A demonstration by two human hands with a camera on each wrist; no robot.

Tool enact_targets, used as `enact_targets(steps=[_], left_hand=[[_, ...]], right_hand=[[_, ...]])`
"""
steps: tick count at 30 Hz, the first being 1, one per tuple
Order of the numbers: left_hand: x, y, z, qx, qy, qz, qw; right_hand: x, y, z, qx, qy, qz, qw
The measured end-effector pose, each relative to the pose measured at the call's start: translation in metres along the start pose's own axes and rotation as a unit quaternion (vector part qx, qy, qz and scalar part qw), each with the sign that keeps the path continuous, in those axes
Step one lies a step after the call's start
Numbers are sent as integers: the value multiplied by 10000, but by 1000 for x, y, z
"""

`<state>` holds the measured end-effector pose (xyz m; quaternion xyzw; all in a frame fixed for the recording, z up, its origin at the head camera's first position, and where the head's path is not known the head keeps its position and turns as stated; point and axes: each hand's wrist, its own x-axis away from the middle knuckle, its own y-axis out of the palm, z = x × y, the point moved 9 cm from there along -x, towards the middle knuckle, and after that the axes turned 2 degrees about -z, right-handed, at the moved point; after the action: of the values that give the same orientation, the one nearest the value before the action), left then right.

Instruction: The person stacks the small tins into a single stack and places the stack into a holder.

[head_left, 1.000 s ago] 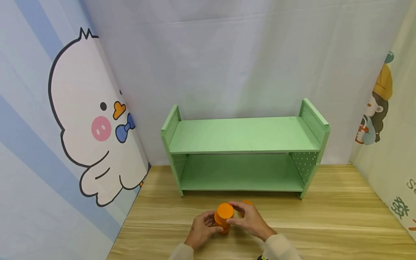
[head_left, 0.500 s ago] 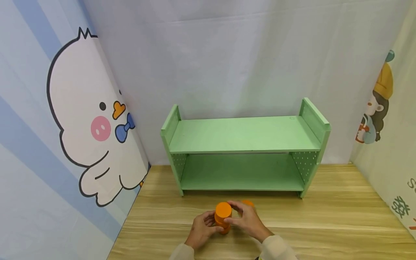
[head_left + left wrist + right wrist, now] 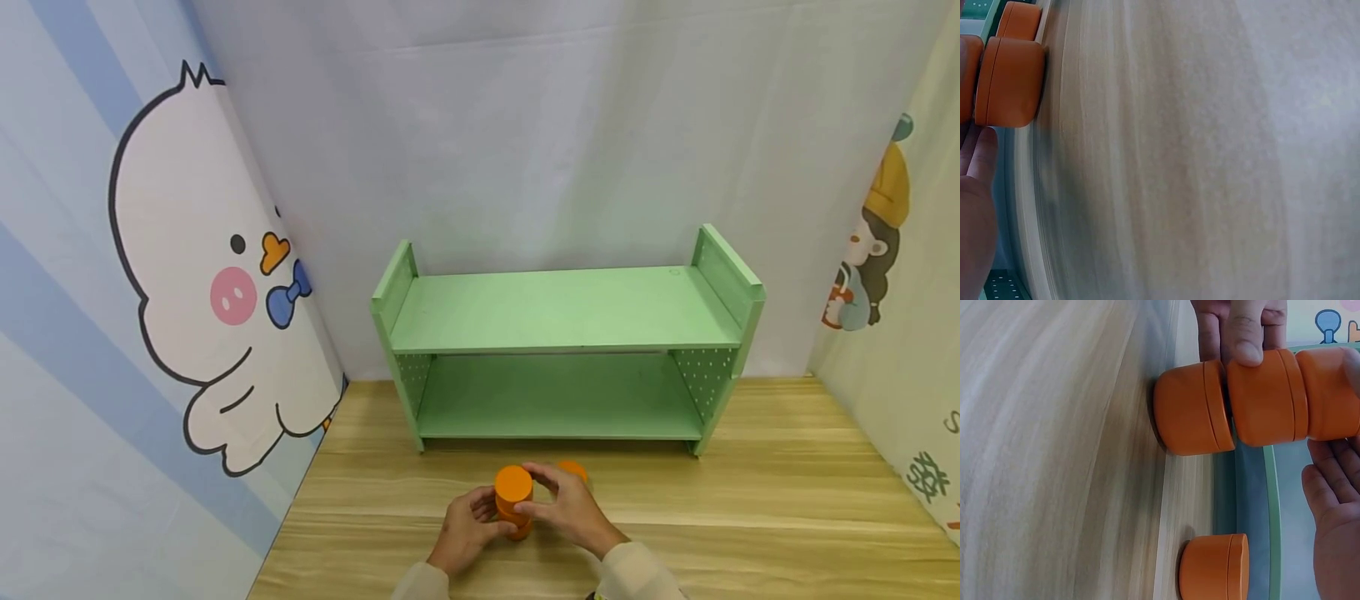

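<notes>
Plainly, left grip (image 3: 462, 530) holding middle jar (image 3: 1264, 403), right grip (image 3: 576, 510) holding top jar (image 3: 1332, 394) (stacked, orange)

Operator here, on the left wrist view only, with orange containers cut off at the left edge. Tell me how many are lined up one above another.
Observer: Three. The right wrist view shows a bottom container, a middle container and a top container.
Operator: Report who has the top one.
Observer: The right hand holds it, as the head view shows.
Operator: One more container overlaps the bottom one in my picture. State whether they touch.
Observer: They don't. The right wrist view shows bare tabletop between that fourth container and the bottom one.
</notes>
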<state>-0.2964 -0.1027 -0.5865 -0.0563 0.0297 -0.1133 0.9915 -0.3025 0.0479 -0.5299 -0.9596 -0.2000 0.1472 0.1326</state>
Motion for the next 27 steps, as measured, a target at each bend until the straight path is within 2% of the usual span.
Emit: enact_targets(steps=[7, 14, 27], left_hand=[[-1, 1, 1, -16, 52, -12, 10000], [0, 1, 2, 66, 43, -17, 10000], [-1, 0, 1, 12, -21, -18, 10000]], right_hand=[[0, -1, -3, 87, -134, 15, 9999], [1, -1, 0, -30, 2, 29, 10000], [1, -2, 0, -132, -9, 21, 9999]])
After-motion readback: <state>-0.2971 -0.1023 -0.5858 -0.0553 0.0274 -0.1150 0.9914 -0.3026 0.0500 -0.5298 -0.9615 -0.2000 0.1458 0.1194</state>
